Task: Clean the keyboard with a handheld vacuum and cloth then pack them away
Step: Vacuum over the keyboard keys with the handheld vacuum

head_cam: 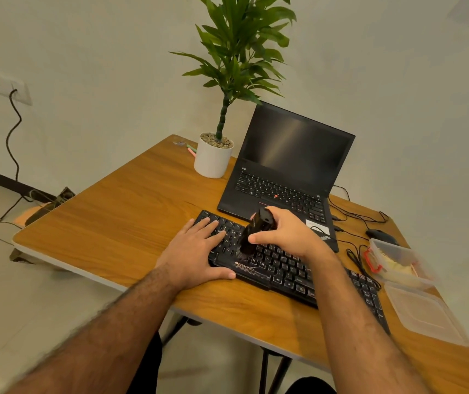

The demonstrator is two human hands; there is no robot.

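A wooden worktop (119, 223) with a pale rim sat angled in a corner of cream walls, its left corner rounded and its near edge running diagonally toward the lower right. The left half of the surface lay bare wood, leaving broad room beside the work area. An open black laptop (284, 172) stood at the back, its screen dark. Beside it to the left stood a potted plant (216, 155) in a white pot topped with pebbles.

A black keyboard (281, 268) lay diagonally in front of the laptop, its right end close to the worktop's near edge. The left hand (190, 257) rested flat and relaxed on the keyboard's left end, fingers straight over the keys and thumb along the front edge. The right hand (287, 231) gripped a small black handheld vacuum (253, 231), fingers and thumb curled round it, its nozzle pointing down onto the middle keys.

At the right edge, a clear plastic container (395, 260) with a red clasp held something pale yellow, possibly the cloth. Its clear lid (423, 311) lay just in front, near the worktop's edge. A black mouse (381, 236) and thin cables sat behind the container.
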